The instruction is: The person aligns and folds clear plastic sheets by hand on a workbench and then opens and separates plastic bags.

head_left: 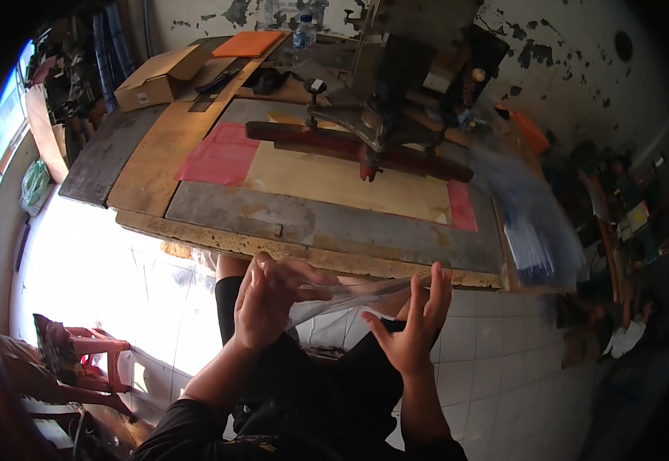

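Observation:
A thin clear plastic sheet (pixel 350 298) stretches between my hands, above my lap and just in front of the table edge. My left hand (pixel 267 301) has its fingers bent and closed on one end of the sheet. At the other end, my right hand (pixel 417 326) is spread, thumb apart and fingers pointing up, with the sheet's edge against or behind the fingers. Beyond them on the table stands a press with a long dark red bar (pixel 334 146). Under the bar lies a cream-coloured strip (pixel 334 182) with a pink patch (pixel 217 156) at its left end.
Clear plastic sheets (pixel 538 238) lie piled on the table's right side. A cardboard box (pixel 161 77), an orange folder-like sheet (pixel 247 44) and a water bottle (pixel 304 32) are at the back. To the left is a red plastic stool (pixel 100 357) beside a person's legs. Another person (pixel 625 332) is far right.

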A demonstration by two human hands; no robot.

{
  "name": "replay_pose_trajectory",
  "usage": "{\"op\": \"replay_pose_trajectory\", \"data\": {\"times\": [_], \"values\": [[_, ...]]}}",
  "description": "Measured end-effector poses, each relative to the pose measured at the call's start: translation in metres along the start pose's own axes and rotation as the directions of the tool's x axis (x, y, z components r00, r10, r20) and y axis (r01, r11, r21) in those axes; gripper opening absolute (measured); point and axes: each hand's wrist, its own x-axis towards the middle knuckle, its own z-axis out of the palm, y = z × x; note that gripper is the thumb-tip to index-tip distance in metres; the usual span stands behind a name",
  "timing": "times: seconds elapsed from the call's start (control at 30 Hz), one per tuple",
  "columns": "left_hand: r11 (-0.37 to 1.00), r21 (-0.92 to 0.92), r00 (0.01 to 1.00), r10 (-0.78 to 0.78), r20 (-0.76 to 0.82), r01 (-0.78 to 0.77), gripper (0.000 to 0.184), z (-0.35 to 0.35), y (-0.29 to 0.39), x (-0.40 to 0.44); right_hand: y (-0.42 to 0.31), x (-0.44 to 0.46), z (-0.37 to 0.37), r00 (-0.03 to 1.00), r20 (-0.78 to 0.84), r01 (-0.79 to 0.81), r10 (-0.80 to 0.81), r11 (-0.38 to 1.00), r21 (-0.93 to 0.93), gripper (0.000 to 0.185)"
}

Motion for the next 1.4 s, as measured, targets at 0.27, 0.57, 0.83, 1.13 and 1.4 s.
{"op": "replay_pose_trajectory", "data": {"times": [0.27, 0.57, 0.83, 1.13, 1.4], "values": [[0.942, -0.326, 0.997, -0.07, 0.045, 0.081, 0.051, -0.01, 0.005, 0.007, 0.043, 0.013, -0.022, 0.983, 0.174, -0.086, 0.06, 0.986, 0.146, 0.044], [0.895, -0.339, 0.955, 0.248, -0.164, -0.291, 0.039, -0.037, 0.043, 0.017, 0.047, 0.023, -0.087, 0.899, 0.351, -0.418, 0.264, 0.757, 0.503, 0.01], [0.921, 0.387, 0.902, 0.129, -0.413, 0.045, 0.063, -0.124, 0.103, -0.024, 0.05, 0.037, -0.126, 0.934, 0.073, -0.356, 0.35, 0.887, 0.293, 0.01], [0.188, 0.974, 0.988, -0.064, 0.142, -0.127, 0.077, 0.008, 0.068, 0.013, 0.035, 0.059, -0.136, 0.969, 0.19, -0.215, 0.156, 0.91, 0.355, 0.007], [0.144, 0.943, 0.947, -0.067, 0.313, -0.302, 0.019, 0.004, -0.009, 0.049, 0.041, 0.052, -0.152, 0.978, 0.145, -0.194, 0.153, 0.921, 0.338, 0.006]]}}
